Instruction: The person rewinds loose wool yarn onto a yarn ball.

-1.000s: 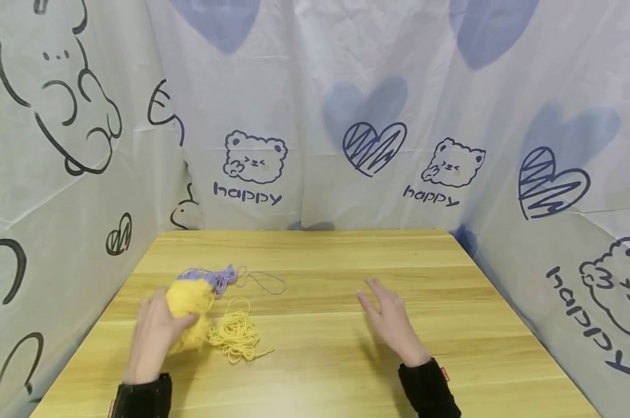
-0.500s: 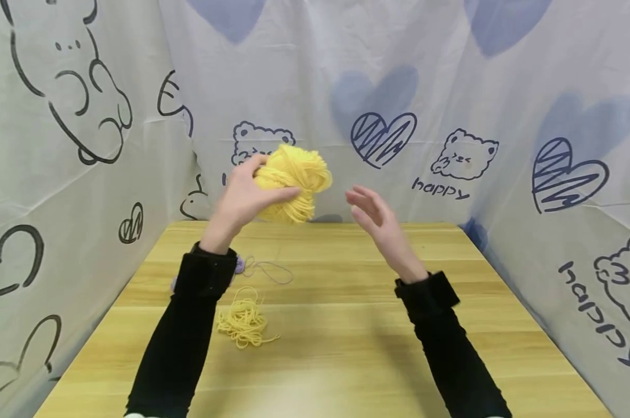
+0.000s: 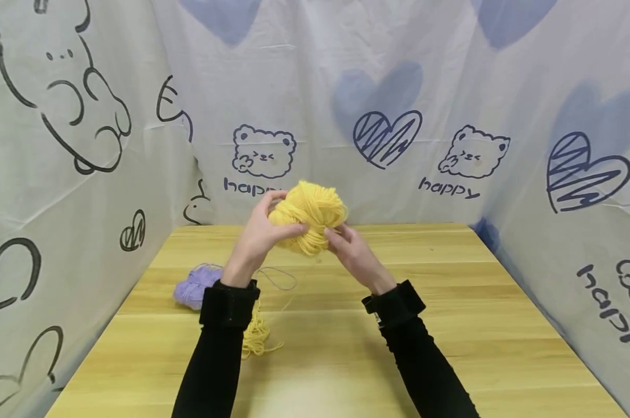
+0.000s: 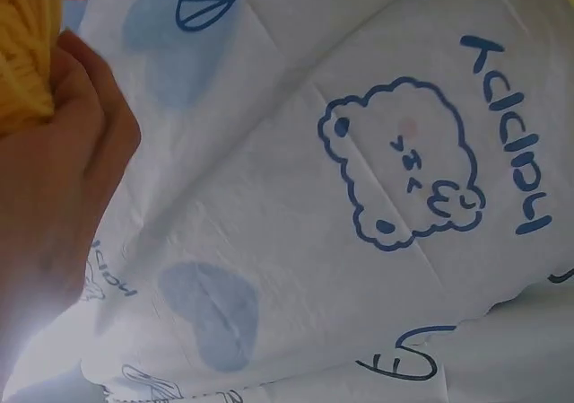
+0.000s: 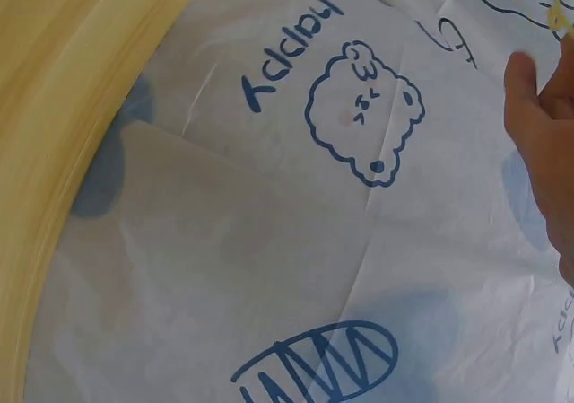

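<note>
A ball of yellow yarn [image 3: 310,215] is up in the air above the far part of the table. My left hand [image 3: 254,235] grips its left side, thumb across the front and fingers behind. At the ball's lower right, my right hand [image 3: 354,252] pinches the yarn between thumb and fingers; the exact strands are too small to tell. In the left wrist view, part of the yellow yarn ball [image 4: 22,53] shows beside the left hand [image 4: 63,170]. The right wrist view catches the right hand [image 5: 547,143] at its edge, with a bit of yellow yarn [image 5: 558,15] above.
On the wooden table [image 3: 398,360], a purple skein of yarn [image 3: 191,288] lies at the left with a loose loop of strand. A tangle of loose yellow yarn [image 3: 256,335] sits partly behind the left sleeve. Printed white cloth [image 3: 320,87] encloses the back and sides.
My left hand has lifted the yellow yarn ball off the table's left side and carried it to the middle. My right hand has come up and left to take hold of it.
</note>
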`<state>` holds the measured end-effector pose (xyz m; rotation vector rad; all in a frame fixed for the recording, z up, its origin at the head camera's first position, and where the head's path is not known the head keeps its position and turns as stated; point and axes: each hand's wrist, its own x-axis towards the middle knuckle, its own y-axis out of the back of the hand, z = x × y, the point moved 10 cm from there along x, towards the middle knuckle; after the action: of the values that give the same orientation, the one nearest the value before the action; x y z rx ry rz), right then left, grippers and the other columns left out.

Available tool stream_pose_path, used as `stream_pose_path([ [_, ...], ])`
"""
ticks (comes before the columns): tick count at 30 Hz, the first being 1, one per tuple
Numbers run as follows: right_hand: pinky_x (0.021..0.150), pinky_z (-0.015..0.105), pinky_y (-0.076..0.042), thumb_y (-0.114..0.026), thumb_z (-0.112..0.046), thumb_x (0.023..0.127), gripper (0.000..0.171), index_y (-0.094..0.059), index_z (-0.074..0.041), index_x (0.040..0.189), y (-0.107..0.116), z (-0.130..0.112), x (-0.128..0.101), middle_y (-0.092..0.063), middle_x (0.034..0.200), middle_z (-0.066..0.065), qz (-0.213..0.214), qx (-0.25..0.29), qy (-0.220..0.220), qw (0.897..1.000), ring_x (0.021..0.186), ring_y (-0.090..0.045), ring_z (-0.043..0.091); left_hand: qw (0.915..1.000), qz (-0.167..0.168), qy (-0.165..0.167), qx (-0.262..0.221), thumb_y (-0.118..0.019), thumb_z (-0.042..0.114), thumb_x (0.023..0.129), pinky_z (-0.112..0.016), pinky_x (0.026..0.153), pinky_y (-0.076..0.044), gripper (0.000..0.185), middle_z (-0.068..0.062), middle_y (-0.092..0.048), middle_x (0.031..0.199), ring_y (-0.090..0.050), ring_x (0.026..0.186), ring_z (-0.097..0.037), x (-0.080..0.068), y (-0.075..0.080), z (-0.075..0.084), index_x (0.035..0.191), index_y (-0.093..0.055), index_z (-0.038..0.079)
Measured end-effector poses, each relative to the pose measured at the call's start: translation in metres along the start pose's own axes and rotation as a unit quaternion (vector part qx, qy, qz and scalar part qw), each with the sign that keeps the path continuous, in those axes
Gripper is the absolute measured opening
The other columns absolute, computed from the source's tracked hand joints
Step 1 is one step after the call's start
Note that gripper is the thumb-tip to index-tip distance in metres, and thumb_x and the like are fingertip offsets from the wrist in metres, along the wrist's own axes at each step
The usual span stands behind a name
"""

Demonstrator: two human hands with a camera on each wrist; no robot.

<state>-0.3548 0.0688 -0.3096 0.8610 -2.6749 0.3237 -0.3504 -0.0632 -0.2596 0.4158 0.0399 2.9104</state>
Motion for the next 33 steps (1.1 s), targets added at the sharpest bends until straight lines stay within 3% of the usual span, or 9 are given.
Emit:
stream_pose_path([
  [4, 0.077, 0.029, -0.056, -0.049, -0.032, 0.100, 0.045, -0.040, -0.011, 0.139, -0.001, 0.008, -0.004, -0.057, 0.118, 0.006, 0.014, -0.042, -0.012, 0.999, 0.097, -0.060, 0.015, 0.9994, 0.012, -0.016, -0.028, -0.078, 0.005, 0.075, -0.035, 0.078, -0.058, 0.068, -0.011, -0.055, 0.121, -0.060, 0.098, -0.023, -0.008, -0.005, -0.017, 0.134, -0.044, 0.016],
  [11, 0.052, 0.027, -0.051, -0.044, -0.028, 0.102, 0.033, -0.048, -0.009, 0.129, 0.002, 0.012, -0.020, -0.059, 0.089, 0.005, 0.047, -0.080, -0.003, 0.996, 0.062, -0.056, 0.012, 0.9951, -0.046, -0.017, -0.086, -0.076, -0.002, 0.075, -0.034, 0.082, -0.054, 0.080, -0.011, -0.049, 0.125, -0.055, 0.104, -0.024, -0.022, -0.018, -0.037, 0.140, -0.036, 0.024],
  [16, 0.044, 0.024, -0.038, -0.045, -0.027, 0.102, 0.027, -0.054, -0.010, 0.121, 0.001, 0.014, -0.030, -0.051, 0.066, 0.003, 0.070, -0.105, -0.013, 0.992, 0.050, -0.047, 0.010, 0.9914, -0.004, -0.041, -0.124, -0.072, -0.011, 0.073, -0.031, 0.081, -0.052, 0.072, -0.009, -0.050, 0.122, -0.054, 0.103, -0.022, -0.029, -0.015, -0.033, 0.132, -0.039, 0.017],
  [21, 0.045, 0.028, -0.032, -0.049, -0.021, 0.101, 0.023, -0.059, -0.003, 0.111, 0.003, 0.006, -0.039, -0.043, 0.062, 0.002, 0.089, -0.174, 0.007, 0.981, 0.049, -0.034, 0.012, 0.9867, 0.045, -0.061, -0.143, -0.069, -0.013, 0.073, -0.030, 0.083, -0.051, 0.067, -0.005, -0.051, 0.121, -0.052, 0.104, -0.019, -0.032, -0.007, -0.029, 0.129, -0.043, 0.013],
  [24, 0.047, 0.030, -0.030, -0.051, -0.016, 0.099, 0.022, -0.065, -0.001, 0.108, 0.006, -0.003, -0.040, -0.038, 0.061, 0.000, 0.095, -0.223, 0.035, 0.969, 0.050, -0.029, 0.013, 0.9852, 0.081, -0.069, -0.135, -0.070, -0.010, 0.075, -0.030, 0.082, -0.052, 0.064, -0.006, -0.052, 0.120, -0.053, 0.104, -0.020, -0.033, 0.004, -0.026, 0.129, -0.044, 0.014],
  [27, 0.053, 0.027, -0.034, -0.053, -0.016, 0.098, 0.022, -0.068, -0.003, 0.109, 0.008, -0.010, -0.039, -0.052, 0.069, -0.004, 0.095, -0.245, 0.058, 0.963, 0.057, -0.034, 0.010, 0.9856, 0.104, -0.078, -0.108, -0.071, -0.007, 0.077, -0.031, 0.080, -0.053, 0.063, -0.007, -0.051, 0.120, -0.053, 0.104, -0.022, -0.031, 0.013, -0.022, 0.130, -0.043, 0.013],
  [30, 0.059, 0.027, -0.037, -0.055, -0.015, 0.097, 0.020, -0.069, -0.004, 0.108, 0.008, -0.014, -0.041, -0.065, 0.086, -0.003, 0.088, -0.261, 0.079, 0.958, 0.064, -0.039, 0.011, 0.9879, 0.114, -0.083, -0.065, -0.073, -0.005, 0.077, -0.033, 0.081, -0.054, 0.065, -0.007, -0.050, 0.121, -0.053, 0.105, -0.023, -0.030, 0.016, -0.021, 0.132, -0.042, 0.013],
  [31, 0.060, 0.025, -0.036, -0.055, -0.011, 0.097, 0.020, -0.069, -0.005, 0.109, 0.012, -0.010, -0.041, -0.066, 0.090, -0.004, 0.079, -0.261, 0.104, 0.956, 0.066, -0.040, 0.010, 0.9882, 0.117, -0.086, -0.049, -0.074, -0.005, 0.077, -0.034, 0.082, -0.053, 0.066, -0.008, -0.050, 0.122, -0.053, 0.106, -0.023, -0.030, 0.017, -0.020, 0.132, -0.043, 0.013],
  [33, 0.059, 0.029, -0.035, -0.056, -0.009, 0.096, 0.020, -0.069, -0.005, 0.111, 0.021, -0.001, -0.042, -0.064, 0.085, 0.001, 0.067, -0.270, 0.124, 0.952, 0.064, -0.039, 0.013, 0.9875, 0.126, -0.095, -0.008, -0.075, -0.005, 0.075, -0.035, 0.084, -0.050, 0.066, -0.008, -0.051, 0.122, -0.052, 0.106, -0.022, -0.031, 0.018, -0.019, 0.131, -0.045, 0.012],
])
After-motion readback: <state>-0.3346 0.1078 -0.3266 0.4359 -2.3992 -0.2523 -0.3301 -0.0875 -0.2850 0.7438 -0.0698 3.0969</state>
